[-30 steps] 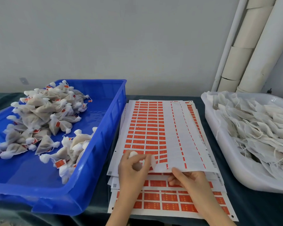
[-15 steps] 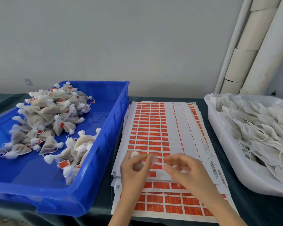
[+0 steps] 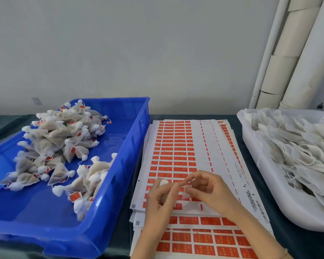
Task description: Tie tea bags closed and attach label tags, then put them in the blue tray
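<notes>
While the left hand (image 3: 162, 200) curls its fingers round a tea bag (image 3: 164, 183), whose white gathered top pokes out above the knuckles, the right hand (image 3: 209, 190) sits just beside it in the lower middle of the frame. That left grip is narrow, closed on the bag. The right hand's fingers are bent, with thumb and forefinger drawn together at the left fingertips; whether this grip pinches anything is too small to tell. A pale triangular corner (image 3: 185, 192) shows between the two hands. Both hands are above a stack of label sheets (image 3: 178, 146), white paper printed with rows of orange tags, lying on the dark surface (image 3: 297, 243) in the centre. At the left stands the blue tray (image 3: 133, 143), holding a heap of tied tea bags (image 3: 58, 135) with small orange tags, some lying against its right wall. At the right edge a white tub (image 3: 266, 184) is filled with flat untied bags (image 3: 297, 146) and loose strings.
</notes>
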Action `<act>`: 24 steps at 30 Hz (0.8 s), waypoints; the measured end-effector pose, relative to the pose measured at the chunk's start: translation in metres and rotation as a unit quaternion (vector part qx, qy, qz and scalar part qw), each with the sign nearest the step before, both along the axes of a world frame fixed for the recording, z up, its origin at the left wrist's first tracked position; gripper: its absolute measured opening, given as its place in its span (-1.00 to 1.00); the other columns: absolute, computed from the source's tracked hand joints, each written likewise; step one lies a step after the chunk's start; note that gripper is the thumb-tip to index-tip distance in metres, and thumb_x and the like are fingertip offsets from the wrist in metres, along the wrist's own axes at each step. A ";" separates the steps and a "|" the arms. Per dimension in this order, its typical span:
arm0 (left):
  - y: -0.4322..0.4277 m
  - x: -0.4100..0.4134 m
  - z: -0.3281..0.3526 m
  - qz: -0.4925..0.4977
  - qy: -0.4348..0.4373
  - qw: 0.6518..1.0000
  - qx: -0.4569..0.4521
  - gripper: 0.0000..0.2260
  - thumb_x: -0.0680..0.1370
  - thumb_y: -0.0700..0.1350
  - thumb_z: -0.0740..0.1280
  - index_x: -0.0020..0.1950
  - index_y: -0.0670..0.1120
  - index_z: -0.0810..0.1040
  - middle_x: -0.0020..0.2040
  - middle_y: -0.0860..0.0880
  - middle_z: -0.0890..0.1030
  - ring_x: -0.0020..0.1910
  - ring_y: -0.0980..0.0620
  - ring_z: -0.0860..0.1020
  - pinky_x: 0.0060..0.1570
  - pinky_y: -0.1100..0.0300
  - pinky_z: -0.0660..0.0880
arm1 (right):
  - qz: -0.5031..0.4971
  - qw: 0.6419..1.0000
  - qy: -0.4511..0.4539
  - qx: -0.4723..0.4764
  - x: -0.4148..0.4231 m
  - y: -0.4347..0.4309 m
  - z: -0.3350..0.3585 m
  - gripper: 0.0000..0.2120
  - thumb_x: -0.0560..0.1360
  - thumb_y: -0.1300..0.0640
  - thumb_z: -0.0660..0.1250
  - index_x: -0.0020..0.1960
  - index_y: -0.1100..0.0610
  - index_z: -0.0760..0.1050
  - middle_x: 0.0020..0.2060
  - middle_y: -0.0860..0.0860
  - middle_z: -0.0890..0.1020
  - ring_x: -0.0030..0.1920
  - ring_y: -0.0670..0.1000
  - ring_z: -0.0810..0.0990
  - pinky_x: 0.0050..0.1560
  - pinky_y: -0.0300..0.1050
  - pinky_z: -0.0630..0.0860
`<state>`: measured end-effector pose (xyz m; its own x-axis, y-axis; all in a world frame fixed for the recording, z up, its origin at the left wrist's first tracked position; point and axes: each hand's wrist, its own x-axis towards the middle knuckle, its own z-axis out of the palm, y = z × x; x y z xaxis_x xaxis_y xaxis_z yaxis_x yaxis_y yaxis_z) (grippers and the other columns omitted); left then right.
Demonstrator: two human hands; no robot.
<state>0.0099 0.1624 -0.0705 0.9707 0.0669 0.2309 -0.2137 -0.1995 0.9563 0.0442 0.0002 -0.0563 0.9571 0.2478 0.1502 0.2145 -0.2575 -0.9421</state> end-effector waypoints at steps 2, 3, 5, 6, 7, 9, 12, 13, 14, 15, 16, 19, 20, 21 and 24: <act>0.003 0.001 -0.002 -0.004 0.003 1.000 -0.009 -0.70 0.51 0.29 0.18 0.07 0.28 0.64 -0.08 -0.08 0.64 0.26 -0.11 0.48 0.42 -0.12 0.23 | -0.014 0.999 0.015 0.026 0.001 -0.002 -0.004 -0.77 0.38 0.11 0.51 -0.02 -0.11 0.59 -0.19 -0.11 0.70 -0.15 -0.09 0.69 -0.18 -0.36 0.56; 0.005 0.001 -0.002 -0.006 0.009 1.000 -0.012 -0.71 0.52 0.23 0.16 0.09 0.28 0.63 -0.05 -0.03 0.64 0.31 -0.10 0.44 0.44 -0.10 0.21 | -0.017 0.999 0.020 0.037 0.001 -0.003 -0.005 -0.77 0.37 0.11 0.51 -0.04 -0.13 0.59 -0.20 -0.10 0.70 -0.16 -0.09 0.69 -0.19 -0.37 0.56; 0.005 0.000 -0.002 -0.009 0.008 1.000 -0.015 -0.73 0.58 0.12 0.13 0.14 0.29 0.60 0.00 0.16 0.64 0.25 0.14 0.47 0.36 0.11 0.31 | -0.018 0.998 0.020 0.057 0.003 -0.007 -0.006 -0.79 0.38 0.12 0.51 -0.07 -0.16 0.60 -0.19 -0.09 0.70 -0.15 -0.10 0.68 -0.18 -0.40 0.54; 0.005 0.000 -0.001 -0.009 0.000 1.000 -0.020 -0.75 0.62 0.09 0.14 0.16 0.30 0.57 0.02 0.23 0.62 0.11 0.24 0.52 0.22 0.25 0.41 | -0.017 0.998 0.019 0.062 0.003 -0.008 -0.006 -0.79 0.39 0.12 0.50 -0.08 -0.17 0.60 -0.19 -0.09 0.70 -0.14 -0.10 0.68 -0.17 -0.41 0.54; 0.004 0.001 -0.001 -0.007 -0.004 1.000 -0.023 -0.77 0.63 0.07 0.16 0.17 0.32 0.54 0.02 0.26 0.60 -0.04 0.27 0.55 0.04 0.36 0.47 | -0.017 0.998 0.018 0.065 0.004 -0.010 -0.006 -0.79 0.40 0.13 0.50 -0.09 -0.17 0.60 -0.18 -0.09 0.69 -0.13 -0.11 0.67 -0.16 -0.41 0.53; 0.003 0.001 -0.001 0.001 0.002 1.000 -0.025 -0.76 0.60 0.01 0.21 0.19 0.33 0.46 -0.10 0.19 0.59 -0.25 0.21 0.53 -0.16 0.40 0.50 | -0.017 0.997 0.020 0.066 0.004 -0.011 -0.007 -0.79 0.40 0.13 0.50 -0.10 -0.16 0.61 -0.16 -0.09 0.69 -0.11 -0.11 0.67 -0.14 -0.40 0.54; 0.003 0.001 -0.003 0.018 0.019 1.000 -0.009 -0.79 0.58 -0.02 0.27 0.15 0.27 0.42 -0.12 0.15 0.55 -0.13 0.23 0.56 -0.13 0.44 0.49 | -0.017 0.997 0.024 0.070 0.003 -0.011 -0.008 -0.83 0.40 0.14 0.50 -0.10 -0.11 0.62 -0.17 -0.09 0.69 -0.11 -0.10 0.67 -0.13 -0.38 0.54; 0.003 0.002 -0.003 0.024 0.019 1.000 0.005 -0.83 0.57 -0.02 0.29 0.13 0.21 0.44 -0.09 0.20 0.56 -0.07 0.24 0.56 -0.13 0.46 0.48 | -0.018 0.997 0.026 0.073 0.003 -0.012 -0.009 -0.85 0.40 0.14 0.50 -0.10 -0.08 0.62 -0.17 -0.09 0.69 -0.11 -0.11 0.67 -0.13 -0.38 0.54; 0.003 0.003 -0.003 0.028 0.017 0.999 0.019 -0.88 0.57 -0.03 0.30 0.09 0.15 0.46 -0.08 0.21 0.56 -0.06 0.22 0.56 -0.15 0.47 0.47 | -0.021 0.997 0.028 0.073 0.003 -0.013 -0.009 -0.86 0.40 0.13 0.50 -0.09 -0.06 0.62 -0.17 -0.10 0.69 -0.11 -0.11 0.66 -0.12 -0.39 0.53; 0.002 0.004 -0.003 0.030 0.015 0.999 0.034 -0.92 0.57 -0.03 0.31 0.04 0.12 0.49 -0.10 0.20 0.57 -0.08 0.20 0.56 -0.17 0.47 0.47 | -0.026 0.997 0.029 0.071 0.003 -0.013 -0.009 -0.86 0.40 0.12 0.50 -0.08 -0.05 0.62 -0.17 -0.10 0.69 -0.10 -0.12 0.66 -0.11 -0.39 0.53; 0.002 0.005 -0.004 0.032 0.015 0.998 0.050 -0.96 0.56 -0.02 0.32 0.00 0.11 0.50 -0.12 0.18 0.57 -0.10 0.19 0.56 -0.17 0.45 0.48 | -0.033 0.997 0.031 0.070 0.003 -0.014 -0.009 -0.86 0.40 0.11 0.50 -0.07 -0.05 0.62 -0.16 -0.11 0.69 -0.10 -0.13 0.66 -0.11 -0.40 0.53; 0.001 0.007 -0.008 0.049 0.012 0.994 0.100 -0.94 0.53 0.02 0.35 -0.12 0.10 0.51 -0.17 0.19 0.57 -0.14 0.19 0.54 -0.19 0.40 0.47 | -0.047 0.996 0.035 0.068 0.003 -0.014 -0.009 -0.86 0.40 0.11 0.50 -0.08 -0.06 0.61 -0.16 -0.15 0.68 -0.09 -0.16 0.64 -0.13 -0.43 0.51; 0.001 0.008 -0.010 0.054 0.008 0.992 0.112 -0.93 0.52 0.03 0.36 -0.14 0.10 0.52 -0.18 0.19 0.57 -0.14 0.19 0.53 -0.20 0.41 0.46 | -0.050 0.996 0.037 0.069 0.002 -0.014 -0.009 -0.86 0.41 0.11 0.50 -0.08 -0.06 0.61 -0.16 -0.16 0.68 -0.10 -0.17 0.64 -0.14 -0.44 0.51; 0.001 0.008 -0.010 0.055 0.005 0.991 0.118 -0.92 0.51 0.03 0.37 -0.15 0.09 0.53 -0.18 0.19 0.57 -0.14 0.19 0.53 -0.20 0.42 0.45 | -0.053 0.995 0.039 0.071 0.002 -0.015 -0.009 -0.86 0.41 0.11 0.50 -0.07 -0.05 0.61 -0.16 -0.16 0.67 -0.10 -0.18 0.64 -0.15 -0.45 0.50; 0.002 0.009 -0.011 0.051 0.001 0.994 0.098 -0.95 0.48 0.02 0.41 -0.13 0.09 0.57 -0.17 0.20 0.60 -0.10 0.20 0.55 -0.14 0.45 0.45 | -0.060 0.994 0.047 0.073 0.003 -0.015 -0.009 -0.87 0.41 0.10 0.50 -0.08 -0.05 0.61 -0.17 -0.18 0.67 -0.10 -0.19 0.64 -0.17 -0.46 0.50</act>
